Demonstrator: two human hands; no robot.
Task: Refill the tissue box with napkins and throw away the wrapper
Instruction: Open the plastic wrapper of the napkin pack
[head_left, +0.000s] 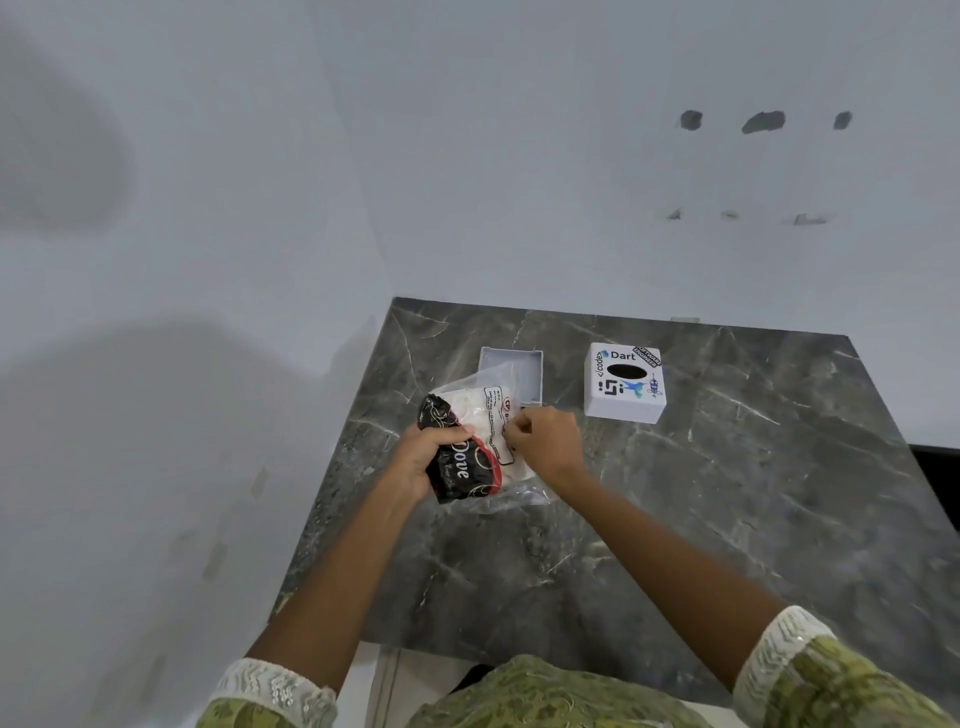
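Wrapper under attack, box parts waiting beyond.

The left hand (423, 457) is clenched around the napkin pack (470, 447), its long axis running away from the person, while the right hand (545, 441) pinches the clear wrapper's near-right edge. Just past the grip sits the open box base (514, 364); the printed box cover (623, 382) stands to its right, nearer the right hand. Bare marble counter (727, 493) lies right of both hands, and the counter's left edge runs close by.
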